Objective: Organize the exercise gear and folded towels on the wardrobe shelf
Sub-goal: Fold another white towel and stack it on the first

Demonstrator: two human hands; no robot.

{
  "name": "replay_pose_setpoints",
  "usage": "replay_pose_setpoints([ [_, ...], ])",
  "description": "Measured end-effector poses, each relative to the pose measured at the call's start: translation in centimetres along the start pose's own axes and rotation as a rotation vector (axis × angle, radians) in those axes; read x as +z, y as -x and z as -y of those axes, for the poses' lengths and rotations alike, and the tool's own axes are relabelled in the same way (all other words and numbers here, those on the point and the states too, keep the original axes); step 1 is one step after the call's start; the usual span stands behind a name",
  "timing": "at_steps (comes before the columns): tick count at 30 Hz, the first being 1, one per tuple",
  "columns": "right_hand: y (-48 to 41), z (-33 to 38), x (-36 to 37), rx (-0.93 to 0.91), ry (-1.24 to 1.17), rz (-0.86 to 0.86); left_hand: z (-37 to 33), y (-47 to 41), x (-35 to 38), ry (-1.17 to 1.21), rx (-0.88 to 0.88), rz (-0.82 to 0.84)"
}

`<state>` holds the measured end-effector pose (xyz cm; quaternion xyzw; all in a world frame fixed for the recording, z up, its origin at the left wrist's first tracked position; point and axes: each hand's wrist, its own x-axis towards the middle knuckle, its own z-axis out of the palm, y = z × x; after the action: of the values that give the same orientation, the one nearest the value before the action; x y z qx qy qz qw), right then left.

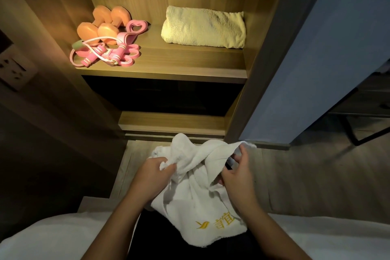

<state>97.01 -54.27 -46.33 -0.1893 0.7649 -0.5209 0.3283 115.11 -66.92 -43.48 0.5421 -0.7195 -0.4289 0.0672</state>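
While the white towel (pixel 196 196) hangs crumpled between them, the left hand (pixel 154 177) curls its fingers into a fold and the right hand (pixel 236 175) pinches the raised edge, the cloth running lengthwise from the fingers back toward the person, gold-lettered end nearest. Beyond the fingertips, a folded towel (pixel 202 27) lies crosswise on the shelf (pixel 179 65), dumbbells (pixel 103 25) and pink bands (pixel 109 55) left of it.

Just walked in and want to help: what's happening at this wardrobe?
A person holds a crumpled white terry towel with gold embroidery in both hands: the left hand grips a bunch, the right hand pinches an edge. On the lit wooden wardrobe shelf lie a folded cream towel, two orange dumbbells and pink resistance bands.
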Motion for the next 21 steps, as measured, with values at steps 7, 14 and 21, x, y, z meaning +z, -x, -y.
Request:
replay_pose_setpoints([
  [7,-2.9,0.8,-0.8,0.155,-0.001,0.053,0.3,0.3,0.0,0.035,0.008,0.035],
  [14,-4.2,1.4,-2.3,-0.076,0.363,-0.076,-0.2,0.8,-0.4,0.004,0.076,0.056],
  [21,-3.5,5.7,-2.5,-0.704,0.546,0.194,0.2,1.8,-2.3,-0.195,0.287,0.461],
])
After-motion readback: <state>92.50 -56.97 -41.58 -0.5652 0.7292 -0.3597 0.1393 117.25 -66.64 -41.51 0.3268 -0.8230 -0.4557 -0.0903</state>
